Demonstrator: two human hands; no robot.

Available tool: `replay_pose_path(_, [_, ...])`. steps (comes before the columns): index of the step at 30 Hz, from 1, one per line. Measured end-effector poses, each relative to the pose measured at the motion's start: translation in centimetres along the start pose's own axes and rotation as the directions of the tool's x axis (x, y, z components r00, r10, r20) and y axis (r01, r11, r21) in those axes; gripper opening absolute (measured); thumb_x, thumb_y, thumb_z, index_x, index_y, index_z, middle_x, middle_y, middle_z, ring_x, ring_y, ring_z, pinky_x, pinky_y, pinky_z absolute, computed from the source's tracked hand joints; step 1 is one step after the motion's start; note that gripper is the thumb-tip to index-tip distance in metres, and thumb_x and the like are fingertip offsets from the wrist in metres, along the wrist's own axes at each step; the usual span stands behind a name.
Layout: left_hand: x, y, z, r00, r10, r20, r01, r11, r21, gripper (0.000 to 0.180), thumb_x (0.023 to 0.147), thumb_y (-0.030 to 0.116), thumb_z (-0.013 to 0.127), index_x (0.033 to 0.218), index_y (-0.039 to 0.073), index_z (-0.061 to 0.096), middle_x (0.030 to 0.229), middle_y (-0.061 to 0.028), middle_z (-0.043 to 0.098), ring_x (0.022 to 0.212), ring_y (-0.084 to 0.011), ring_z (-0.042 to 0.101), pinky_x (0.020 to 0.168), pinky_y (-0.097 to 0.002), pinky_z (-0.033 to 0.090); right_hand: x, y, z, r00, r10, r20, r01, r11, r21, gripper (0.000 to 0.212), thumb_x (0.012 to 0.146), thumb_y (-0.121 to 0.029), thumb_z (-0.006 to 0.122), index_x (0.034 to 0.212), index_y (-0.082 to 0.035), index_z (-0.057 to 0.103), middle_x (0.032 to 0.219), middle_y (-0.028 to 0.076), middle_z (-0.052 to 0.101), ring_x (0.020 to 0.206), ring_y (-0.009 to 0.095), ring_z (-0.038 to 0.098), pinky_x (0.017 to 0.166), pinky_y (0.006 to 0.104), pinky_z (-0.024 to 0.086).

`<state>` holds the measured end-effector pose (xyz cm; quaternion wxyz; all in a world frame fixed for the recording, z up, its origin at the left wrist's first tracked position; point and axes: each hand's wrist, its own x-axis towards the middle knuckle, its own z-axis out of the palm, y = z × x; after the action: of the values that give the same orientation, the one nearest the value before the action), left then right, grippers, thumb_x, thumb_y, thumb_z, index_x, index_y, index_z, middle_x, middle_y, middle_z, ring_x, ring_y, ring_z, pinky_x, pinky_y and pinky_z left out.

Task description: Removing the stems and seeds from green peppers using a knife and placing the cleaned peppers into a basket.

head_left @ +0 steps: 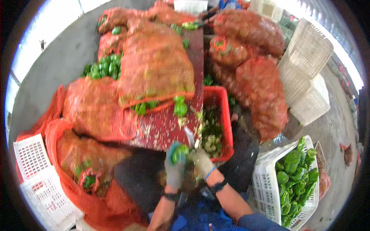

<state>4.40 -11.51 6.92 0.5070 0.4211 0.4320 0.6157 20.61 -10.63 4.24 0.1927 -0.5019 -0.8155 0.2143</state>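
Observation:
In front of me, at the near edge of the dark red board [163, 133], my left hand [175, 169] in a pale glove with blue-green fingertips is closed round a green bell pepper [179, 154]. Close beside it on the right, my right hand [201, 163], also gloved, is closed with its fingers near the pepper. What it grips is too blurred to make out. Another green pepper [180, 107] lies on the board by the mouth of a full orange mesh sack [156, 65]. Pale seeds and scraps are scattered over the board.
A red crate [227, 123] of pepper scraps adjoins the board's right side. At my right stands a white crate [266, 188] full of green peppers. More filled mesh sacks [262, 88] lie beyond, beside stacked pale baskets [310, 50]. White crates [50, 192] are at my left.

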Motion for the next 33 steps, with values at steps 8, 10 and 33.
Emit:
replay_pose_path(8, [4.2,-2.0,-2.4,0.909,-0.384,-0.162,0.153,0.669,-0.728,0.06,0.108,0.06,0.058,0.139,0.01,0.066,0.13,-0.0144,0.075,0.113,-0.0319,0.074,0.1,-0.0463,0.062,4.5,-1.8,-5.0,0.866,0.333,0.372,-0.392,-0.006,0.92,0.034,0.09,-0.016,0.079,0.12,-0.001,0.074,0.085,0.004,0.074,0.061,0.011,0.063,0.052,0.0273,0.049])
replay_pose_path(10, [4.3,-1.4,-2.8,0.913,-0.396,-0.101,0.188,0.626,-0.757,0.058,0.106,0.058,0.062,0.136,0.008,0.068,0.129,-0.0148,0.076,0.112,-0.034,0.075,0.1,-0.0476,0.062,4.5,-2.2,-4.9,0.828,0.428,0.362,-0.303,-0.201,0.931,0.034,0.095,-0.02,0.077,0.123,-0.002,0.073,0.081,0.002,0.072,0.054,0.009,0.059,0.047,0.0234,0.045])
replay_pose_path(33, [2.0,-4.4,-0.9,0.908,-0.413,-0.065,0.374,0.873,-0.314,0.052,0.113,0.056,0.048,0.142,0.015,0.065,0.131,-0.0004,0.072,0.117,-0.0171,0.07,0.098,-0.036,0.059,7.6,0.0,0.1,0.964,0.194,-0.184,-0.164,0.972,0.165,0.016,0.088,-0.02,0.071,0.091,-0.004,0.069,0.081,0.021,0.071,0.078,0.044,0.072,0.07,0.0551,0.057])
